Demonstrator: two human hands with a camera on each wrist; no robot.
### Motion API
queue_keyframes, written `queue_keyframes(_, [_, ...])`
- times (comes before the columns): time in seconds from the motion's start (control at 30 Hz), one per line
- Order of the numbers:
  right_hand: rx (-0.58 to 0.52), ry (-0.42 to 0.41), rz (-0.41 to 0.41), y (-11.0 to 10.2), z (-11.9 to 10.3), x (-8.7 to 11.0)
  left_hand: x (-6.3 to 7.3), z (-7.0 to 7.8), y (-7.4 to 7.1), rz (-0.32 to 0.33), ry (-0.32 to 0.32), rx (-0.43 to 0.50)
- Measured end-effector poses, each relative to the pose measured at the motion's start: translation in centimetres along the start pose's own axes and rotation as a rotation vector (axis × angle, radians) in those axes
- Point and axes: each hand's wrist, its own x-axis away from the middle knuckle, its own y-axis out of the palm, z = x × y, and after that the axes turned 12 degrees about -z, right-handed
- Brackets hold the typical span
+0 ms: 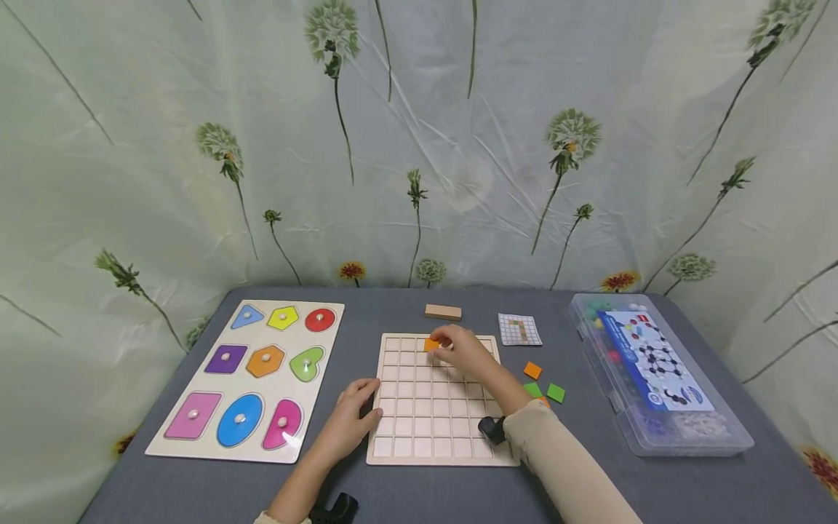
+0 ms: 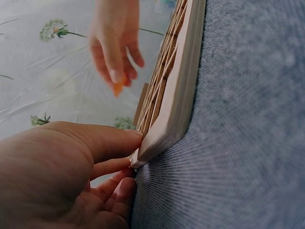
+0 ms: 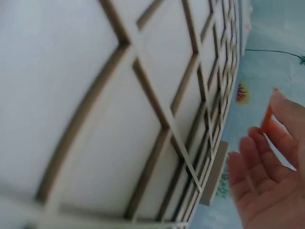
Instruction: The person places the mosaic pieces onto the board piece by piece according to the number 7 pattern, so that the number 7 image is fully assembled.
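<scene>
A square wooden grid board (image 1: pixel 419 409) lies flat on the table, its cells showing bare wood. My right hand (image 1: pixel 463 351) pinches a small orange square tile (image 1: pixel 431 344) between thumb and index finger over the board's far rows. In the right wrist view that tile (image 3: pixel 268 114) is seen edge-on, apart from the board. My left hand (image 1: pixel 350 416) holds the board's left edge; the left wrist view has the thumb (image 2: pixel 116 140) on top of the rim and fingers at its side. Right of the board are loose orange (image 1: pixel 532 370) and green (image 1: pixel 556 393) tiles, some partly behind the right forearm.
A printed grid card (image 1: pixel 520 330) and a wooden block (image 1: pixel 443 312) lie beyond the board. On the left is a shape puzzle board (image 1: pixel 216 382) with knobbed pieces. A clear plastic box (image 1: pixel 622 426) with a blue-and-white booklet (image 1: pixel 655 360) stands at right. Patterned fabric hangs behind.
</scene>
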Motion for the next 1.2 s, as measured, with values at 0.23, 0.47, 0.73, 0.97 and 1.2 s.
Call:
queue_keyframes(0.23, [0.056,0.014,-0.044,1.0,0.8,-1.2,0.1,0.0,0.0,-0.003,-0.004,0.016])
queue_keyframes(0.47, [0.070,0.024,-0.095,1.5,0.6,-1.4,0.0,-0.1,0.0,-0.013,-0.008,0.003])
queue_keyframes(0.73, [-0.030,0.034,-0.056,1.6,1.1,-1.1,0.0,-0.1,0.0,-0.010,-0.008,-0.009])
queue_keyframes(0.97, [0.012,0.001,-0.054,1.8,1.1,-1.1,0.0,0.0,0.0,-0.007,-0.001,-0.008])
queue_keyframes(1.2, [-0.092,-0.012,-0.062,1.4,1.3,-0.6,0.1,-0.1,0.0,-0.011,-0.007,-0.008])
